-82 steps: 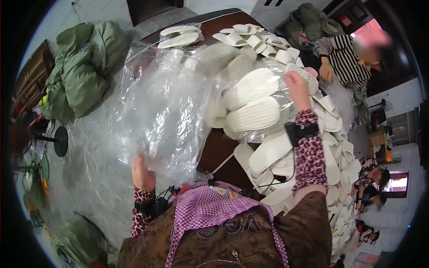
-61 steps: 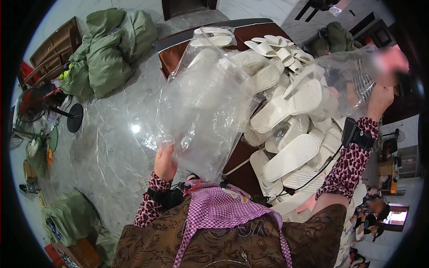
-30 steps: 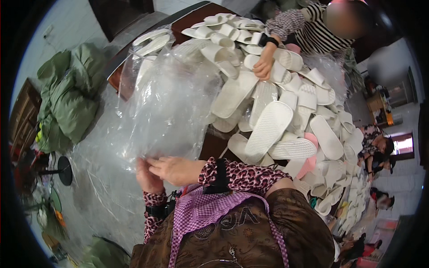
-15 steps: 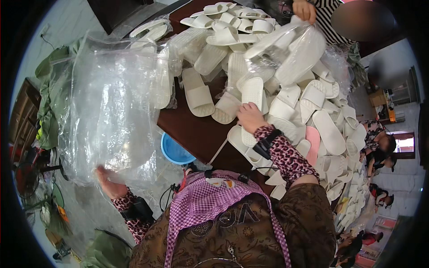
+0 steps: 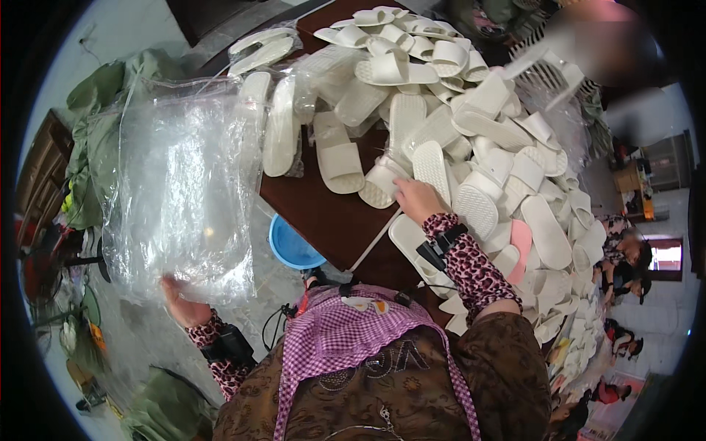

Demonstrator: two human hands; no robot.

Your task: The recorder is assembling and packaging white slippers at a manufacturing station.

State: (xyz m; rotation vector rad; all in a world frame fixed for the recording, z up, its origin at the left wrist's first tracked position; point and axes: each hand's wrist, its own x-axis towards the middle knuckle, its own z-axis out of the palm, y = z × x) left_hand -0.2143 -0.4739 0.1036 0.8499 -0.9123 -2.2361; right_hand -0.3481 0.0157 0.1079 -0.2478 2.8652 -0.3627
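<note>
Since a second ago, the right hand [image 5: 418, 200] has left the left hand [image 5: 185, 304] for the brown table [image 5: 316, 224]; its fingers touch a white slipper [image 5: 381, 184], though I can't tell whether they grip. Left fingers grasp the near edge of a clear plastic bag [image 5: 176, 191] spread beside the table. Some slippers, like the far wrapped pair [image 5: 261, 56], already lie in film; many look loose. Neighbouring slippers [image 5: 432, 163] crowd the right hand; a blue basin [image 5: 293, 246] sits below the table edge.

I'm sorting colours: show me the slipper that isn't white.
The pink slipper, to the right of the right hand; only white slippers surround it.
</note>
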